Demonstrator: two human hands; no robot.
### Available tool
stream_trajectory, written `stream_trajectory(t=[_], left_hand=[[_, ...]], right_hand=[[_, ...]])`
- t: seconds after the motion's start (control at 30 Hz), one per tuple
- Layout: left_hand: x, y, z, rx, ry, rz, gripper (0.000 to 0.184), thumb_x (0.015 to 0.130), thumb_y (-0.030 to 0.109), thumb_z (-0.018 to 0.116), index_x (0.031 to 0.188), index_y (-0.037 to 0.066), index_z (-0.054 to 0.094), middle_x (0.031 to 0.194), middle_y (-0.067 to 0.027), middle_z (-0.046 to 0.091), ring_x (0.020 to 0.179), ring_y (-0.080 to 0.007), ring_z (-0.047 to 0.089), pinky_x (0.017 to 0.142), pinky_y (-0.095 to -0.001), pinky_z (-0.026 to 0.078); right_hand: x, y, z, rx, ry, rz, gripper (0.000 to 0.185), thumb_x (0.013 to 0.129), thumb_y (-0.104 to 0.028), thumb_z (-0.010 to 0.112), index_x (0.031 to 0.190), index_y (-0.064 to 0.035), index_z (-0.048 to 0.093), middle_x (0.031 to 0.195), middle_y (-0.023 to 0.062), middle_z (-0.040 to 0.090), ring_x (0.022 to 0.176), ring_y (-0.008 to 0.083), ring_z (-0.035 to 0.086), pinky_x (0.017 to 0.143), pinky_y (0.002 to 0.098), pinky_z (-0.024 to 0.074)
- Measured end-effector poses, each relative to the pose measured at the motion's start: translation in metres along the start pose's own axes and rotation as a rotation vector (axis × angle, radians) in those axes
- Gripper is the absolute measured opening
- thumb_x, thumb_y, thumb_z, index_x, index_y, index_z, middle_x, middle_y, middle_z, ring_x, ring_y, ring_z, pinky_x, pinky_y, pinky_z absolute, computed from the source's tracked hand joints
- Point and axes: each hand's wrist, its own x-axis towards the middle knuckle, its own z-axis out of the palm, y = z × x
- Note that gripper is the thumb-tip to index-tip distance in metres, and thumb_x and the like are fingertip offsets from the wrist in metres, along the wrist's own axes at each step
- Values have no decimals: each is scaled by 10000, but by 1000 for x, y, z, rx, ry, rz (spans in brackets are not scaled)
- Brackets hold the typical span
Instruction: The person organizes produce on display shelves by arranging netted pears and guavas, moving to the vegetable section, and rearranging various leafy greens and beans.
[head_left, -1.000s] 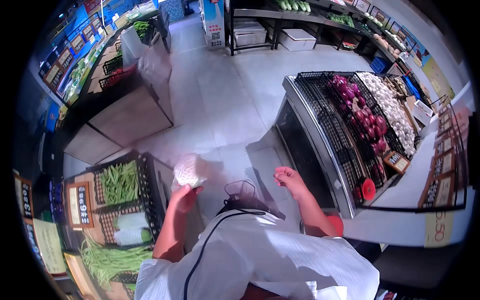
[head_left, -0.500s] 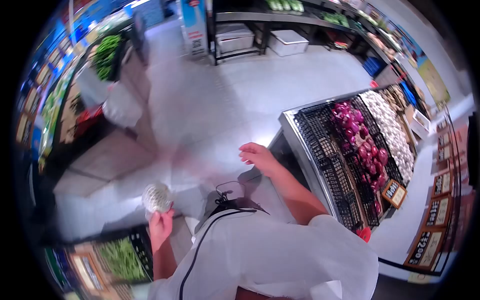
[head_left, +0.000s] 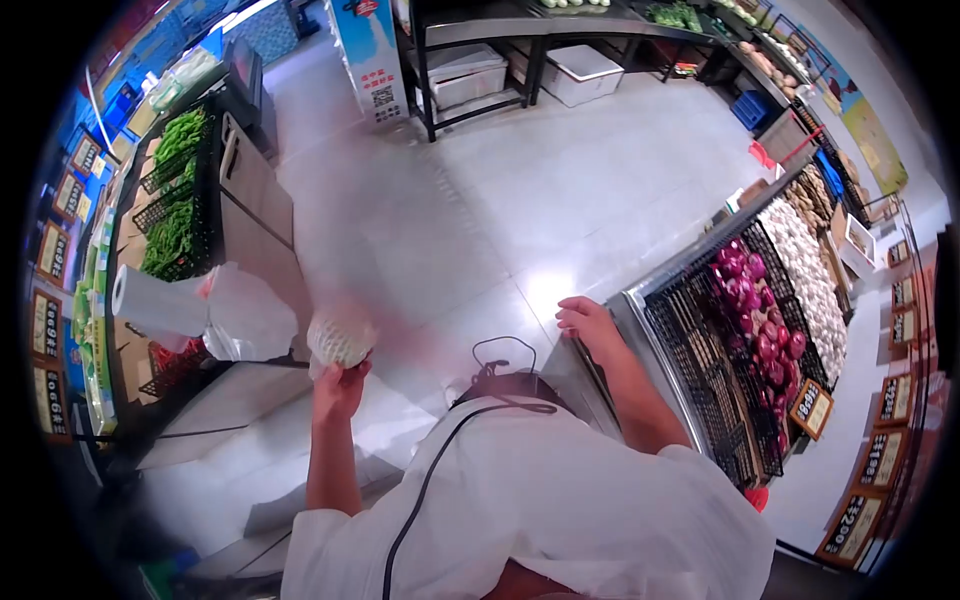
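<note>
My left hand (head_left: 342,385) is wrapped round the lower side of a pale, round item in white foam netting (head_left: 341,337), held over the floor. Just left of it, a roll of clear plastic bags (head_left: 160,300) stands on the corner of a produce stand, with a loose bag (head_left: 250,315) hanging from it. My right hand (head_left: 588,325) is empty, its fingers apart and slightly curled, beside the metal edge of the onion and garlic stand.
Red onions (head_left: 765,320) and garlic (head_left: 800,260) fill crates on the right. Green peppers (head_left: 170,240) lie in crates at the left. White foam boxes (head_left: 580,75) sit under the back shelf. Grey tiled floor (head_left: 480,220) runs between the stands.
The view has moved forward and turned; the bean crates have left the lower left and the bag roll is nearer. The netted item is still in my left hand. My right hand stays empty.
</note>
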Motion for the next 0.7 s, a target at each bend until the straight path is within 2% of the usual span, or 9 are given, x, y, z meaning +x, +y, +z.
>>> stream_trajectory(t=[0.1, 0.2, 0.4, 0.5, 0.6, 0.63, 0.67, 0.7], left_hand=[[66, 13, 3, 15, -52, -69, 780, 863, 374, 829, 1487, 88, 460, 1394, -101, 608, 1226, -298, 618, 977, -414, 547], [118, 7, 5, 22, -40, -62, 761, 881, 374, 796, 1506, 111, 449, 1410, -54, 601, 1253, -279, 615, 952, -387, 530], [195, -2, 32, 8, 36, -46, 744, 893, 335, 784, 1514, 113, 440, 1435, -67, 584, 1261, -273, 615, 929, -378, 541], [231, 12, 56, 34, 36, 23, 761, 890, 330, 788, 1522, 103, 430, 1448, -72, 575, 1259, -283, 617, 955, -391, 543], [254, 16, 52, -12, 149, 102, 751, 900, 315, 775, 1525, 93, 423, 1444, -81, 575, 1251, -290, 619, 993, -407, 538], [253, 13, 24, -8, 152, 109, 693, 920, 299, 737, 1497, 50, 444, 1432, -94, 577, 1263, -294, 609, 1043, -432, 524], [259, 19, 28, 58, 272, 122, 643, 935, 294, 694, 1464, 6, 469, 1403, -111, 596, 1286, -289, 600, 1072, -443, 512], [261, 32, 24, -64, 244, 16, 641, 930, 302, 682, 1448, -22, 487, 1377, -127, 619, 1275, -288, 608, 1100, -450, 497]], right_hand=[[42, -14, 6, 0, -17, 61, 287, 957, -171, 687, 1215, -50, 660, 1054, 51, 707, 942, 144, 664, 805, 290, 526], [98, -23, 2, 22, -7, 93, 333, 941, -178, 690, 1239, -35, 657, 1064, 59, 704, 956, 167, 676, 824, 317, 538], [242, -74, -19, 51, -83, 85, 359, 952, -185, 671, 1268, -19, 634, 1092, 86, 704, 968, 189, 681, 833, 327, 549], [318, -109, -15, 23, -145, 76, 366, 951, -188, 675, 1272, -18, 632, 1096, 94, 704, 971, 192, 683, 834, 331, 556], [379, -144, -6, -22, -204, 43, 354, 960, -203, 668, 1266, -29, 634, 1104, 88, 703, 961, 183, 678, 825, 332, 556], [398, -148, -3, -26, -217, 28, 352, 964, -212, 667, 1266, -34, 633, 1108, 84, 701, 958, 178, 674, 824, 331, 554], [414, -147, 5, 11, -263, 27, 350, 969, -225, 667, 1266, -44, 629, 1114, 78, 692, 952, 168, 667, 820, 327, 548], [424, -150, 13, 49, -284, 3, 365, 963, -233, 686, 1269, -47, 621, 1117, 75, 684, 957, 165, 664, 824, 326, 545]])
